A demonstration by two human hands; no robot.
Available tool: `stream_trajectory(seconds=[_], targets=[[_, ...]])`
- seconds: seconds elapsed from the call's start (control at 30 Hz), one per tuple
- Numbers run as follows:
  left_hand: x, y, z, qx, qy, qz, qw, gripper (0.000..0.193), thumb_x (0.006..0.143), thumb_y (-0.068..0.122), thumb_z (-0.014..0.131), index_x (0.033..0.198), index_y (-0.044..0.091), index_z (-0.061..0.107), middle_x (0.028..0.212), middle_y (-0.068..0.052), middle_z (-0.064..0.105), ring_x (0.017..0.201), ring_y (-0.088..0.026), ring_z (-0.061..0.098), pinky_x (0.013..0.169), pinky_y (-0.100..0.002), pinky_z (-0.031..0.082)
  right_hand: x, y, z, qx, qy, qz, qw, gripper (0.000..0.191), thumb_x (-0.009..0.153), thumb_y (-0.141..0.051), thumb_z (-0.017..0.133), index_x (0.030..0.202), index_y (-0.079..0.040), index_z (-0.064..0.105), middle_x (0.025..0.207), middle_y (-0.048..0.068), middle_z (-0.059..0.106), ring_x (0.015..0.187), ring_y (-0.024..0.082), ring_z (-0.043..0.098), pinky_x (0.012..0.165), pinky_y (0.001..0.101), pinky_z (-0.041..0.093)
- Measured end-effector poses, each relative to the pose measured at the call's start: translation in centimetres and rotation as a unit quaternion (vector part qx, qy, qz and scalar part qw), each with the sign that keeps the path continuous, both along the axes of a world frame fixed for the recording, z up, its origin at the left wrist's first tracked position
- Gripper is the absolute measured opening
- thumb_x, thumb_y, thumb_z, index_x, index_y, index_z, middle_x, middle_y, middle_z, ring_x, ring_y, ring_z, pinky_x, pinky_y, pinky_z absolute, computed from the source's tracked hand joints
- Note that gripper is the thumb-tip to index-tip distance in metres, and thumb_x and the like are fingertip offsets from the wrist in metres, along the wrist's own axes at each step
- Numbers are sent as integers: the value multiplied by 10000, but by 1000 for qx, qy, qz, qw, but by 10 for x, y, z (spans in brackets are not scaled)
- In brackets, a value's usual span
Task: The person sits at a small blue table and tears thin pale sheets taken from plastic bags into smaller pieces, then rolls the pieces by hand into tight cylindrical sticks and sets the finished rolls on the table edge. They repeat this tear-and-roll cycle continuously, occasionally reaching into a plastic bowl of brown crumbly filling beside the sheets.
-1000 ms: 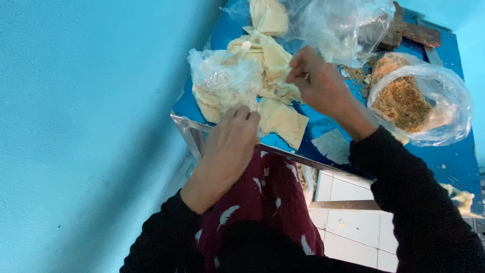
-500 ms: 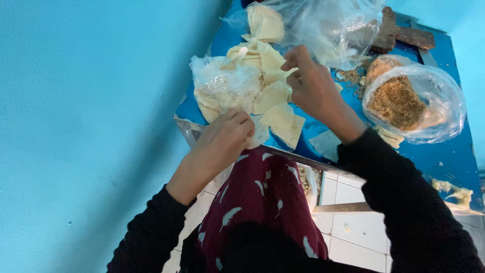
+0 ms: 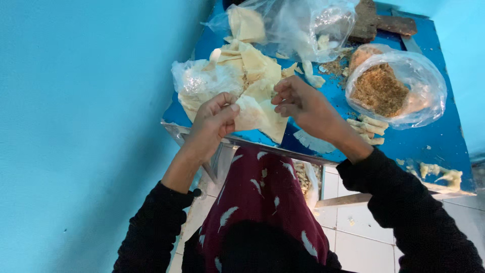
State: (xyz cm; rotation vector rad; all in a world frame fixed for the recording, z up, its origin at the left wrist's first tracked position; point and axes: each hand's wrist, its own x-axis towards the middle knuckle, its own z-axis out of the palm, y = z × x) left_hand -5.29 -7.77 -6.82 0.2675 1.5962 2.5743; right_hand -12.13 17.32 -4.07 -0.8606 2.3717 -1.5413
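Change: both hands have drawn together at the near edge of the tabletop [image 3: 429, 146]; half a second ago the left hand sat lower at the edge and the right hand reached further up the pile.
Left hand [image 3: 214, 119]: grip pinching the left side of a pale dough sheet [image 3: 251, 114], thumb on top, fingers curled under.
Right hand [image 3: 303, 103]: fingers bent and pressed together at the sheet's right edge, touching it.
Sheet: held just above the tabletop's near edge, between the two hands, a corner hanging down.
Pile [image 3: 252, 65]: more pale sheets heaped just behind the hands, partly on a crumpled clear bag [image 3: 199, 81].
Filling bag [image 3: 399, 86]: clear bag of brown crumbly filling, right of the right hand, apart from it.
Rolls [image 3: 371, 129]: a few finished pale rolls just beside the right wrist.
Far bag [image 3: 303, 23]: large clear bag at the far edge.
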Motion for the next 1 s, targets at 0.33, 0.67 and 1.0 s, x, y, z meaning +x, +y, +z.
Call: stream_trajectory(seconds=[0.33, 0.67, 1.0], targets=[[-20, 49, 20, -138, 176, 142, 964, 178, 1029, 49, 610, 1198, -8, 603, 1082, -71, 761, 995, -97, 733, 879, -241, 594, 3, 64, 24, 3, -19, -98, 995, 415, 880, 28, 698, 1254, -39, 532, 1103, 95, 643, 982, 177, 722, 836, 323, 600], [-36, 71, 25, -298, 261, 219, 892, 110, 1013, 87, 651, 1069, -3, 679, 853, -63, 729, 756, -54, 651, 683, -241, 524, 34, 103, 19, 142, 204, -127, 960, 213, 980, -12, 663, 1188, -61, 662, 1099, 61, 739, 1014, 159, 721, 847, 310, 589], [-47, 50, 19, -335, 238, 234, 881, 157, 1014, 139, 679, 1038, -10, 718, 761, -74, 700, 683, -79, 608, 625, -260, 500, 31, 128, 32, 194, 234, -209, 929, 317, 994, -3, 667, 1303, -72, 652, 1183, 69, 745, 989, 156, 703, 797, 309, 554]])
